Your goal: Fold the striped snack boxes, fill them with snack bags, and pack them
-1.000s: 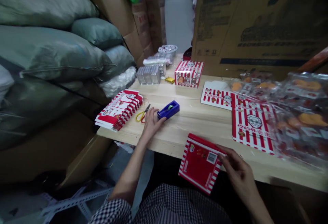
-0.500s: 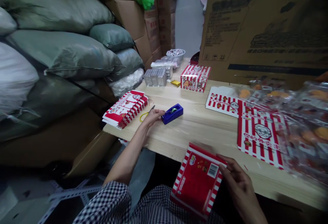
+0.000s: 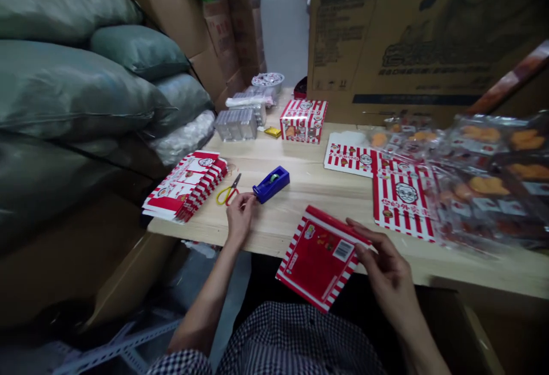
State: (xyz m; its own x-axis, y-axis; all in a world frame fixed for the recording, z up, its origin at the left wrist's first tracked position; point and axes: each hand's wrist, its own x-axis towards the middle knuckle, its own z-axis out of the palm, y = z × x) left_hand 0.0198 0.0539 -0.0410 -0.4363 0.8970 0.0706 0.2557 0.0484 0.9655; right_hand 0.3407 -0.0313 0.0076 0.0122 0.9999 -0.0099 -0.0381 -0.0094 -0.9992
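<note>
My right hand grips a red cardboard box by its right edge, thumb on the near face and fingers behind. The box has red-and-white striped borders and a barcode, and is tilted over the table's front edge. My left hand is closed in a pinch at the cutting end of a blue tape dispenser; what lies between the fingertips is too small to make out. Scissors with yellow and red handles lie just beyond that hand. A stack of folded striped boxes sits to the left.
On the wooden table a made-up striped box stands at the back, near clear plastic packs and a small yellow packet. Flat printed cards and bagged food lie right. Large sacks rise at left.
The view has shifted, showing more of the right side. My left hand has drawn slightly back from the dispenser, uncovering the scissors. The box in my right hand has been raised and turned flatter.
</note>
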